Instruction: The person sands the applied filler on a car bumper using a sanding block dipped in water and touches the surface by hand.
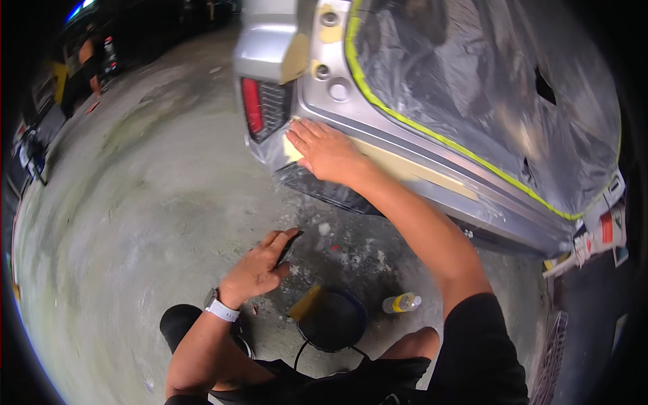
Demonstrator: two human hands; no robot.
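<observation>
My right hand lies flat on the rear corner of a silver car body, just below the red tail light. Pale yellow filler shows beside its fingers, and a longer filler strip runs along the panel to the right. Whether anything lies under that palm is hidden. My left hand, with a watch at the wrist, is lower and apart from the car. Between its thumb and fingers is a thin dark sheet, perhaps sandpaper.
Grey plastic sheeting edged with yellow-green tape covers the car's opening. Between my knees stands a dark bucket with a yellowish sheet at its rim. A plastic bottle lies on the concrete floor. Another person is far left.
</observation>
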